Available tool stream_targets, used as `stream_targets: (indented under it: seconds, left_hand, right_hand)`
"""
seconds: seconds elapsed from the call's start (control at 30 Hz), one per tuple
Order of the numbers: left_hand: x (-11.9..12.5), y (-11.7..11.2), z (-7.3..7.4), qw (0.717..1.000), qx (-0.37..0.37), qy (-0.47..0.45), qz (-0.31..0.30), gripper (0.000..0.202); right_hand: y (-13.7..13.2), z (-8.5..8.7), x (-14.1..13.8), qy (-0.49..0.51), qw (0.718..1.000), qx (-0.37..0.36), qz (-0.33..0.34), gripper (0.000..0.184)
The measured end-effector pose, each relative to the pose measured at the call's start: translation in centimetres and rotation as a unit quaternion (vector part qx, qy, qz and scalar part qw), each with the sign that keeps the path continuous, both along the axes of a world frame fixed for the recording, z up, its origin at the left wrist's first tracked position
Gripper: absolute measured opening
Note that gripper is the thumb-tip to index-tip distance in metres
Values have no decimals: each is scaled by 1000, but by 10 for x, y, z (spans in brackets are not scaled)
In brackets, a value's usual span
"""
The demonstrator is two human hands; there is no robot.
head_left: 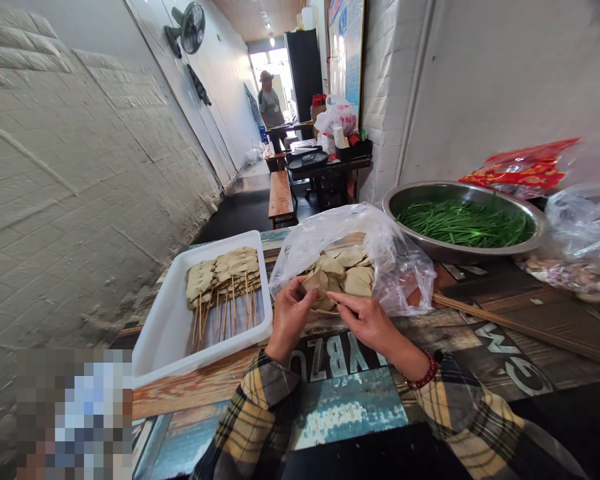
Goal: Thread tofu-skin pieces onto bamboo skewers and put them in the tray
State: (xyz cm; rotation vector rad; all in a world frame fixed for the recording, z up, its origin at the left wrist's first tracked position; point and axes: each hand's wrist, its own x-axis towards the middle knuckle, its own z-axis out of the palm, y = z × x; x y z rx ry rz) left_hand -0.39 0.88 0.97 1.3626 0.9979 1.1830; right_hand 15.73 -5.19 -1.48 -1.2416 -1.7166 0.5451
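Over the front of an open clear plastic bag (400,267), my left hand (291,317) pinches a thin beige slice (316,281) of food, whose exact kind I cannot tell. My right hand (367,323) is closed just beside it, its fingertips on the thin end of what looks like a bamboo skewer, mostly hidden by the fingers. More beige slices (356,280) lie heaped in the bag behind my hands. To the left, a white tray (155,347) holds rows of finished skewers (223,273), slices stacked at the far end and bare sticks pointing toward me.
A steel basin (465,252) of green chives or similar stalks (463,223) stands at the back right. Near it are a red package (525,167) and another plastic bag (587,220). Long bamboo sticks (525,325) lie on the table's right. A person (270,103) stands far back.
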Motion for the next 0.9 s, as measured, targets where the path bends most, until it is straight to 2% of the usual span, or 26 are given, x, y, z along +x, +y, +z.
stream_targets:
  seconds: [0.27,0.47,0.6,0.73,0.9]
  left_hand:
    - [5,-4,-3,999,-26,-33,-24,35]
    - [9,-5,0,978,-120,-167,-41,32]
    - [9,-8,5,965,-164,-195,-66,31]
    - [5,-8,4,953,-201,-212,-77,32]
    - [3,-4,0,953,-190,-227,-63,33]
  right_hand:
    - [1,0,-1,12,999,21,-35,37]
    - [2,-2,-1,-2,999,25,-37,35]
    - [0,-1,0,-2,999,26,-34,34]
    - [-1,0,0,-1,999,18,-33,34]
    - [-3,1,-1,7,1000,9,-22,34]
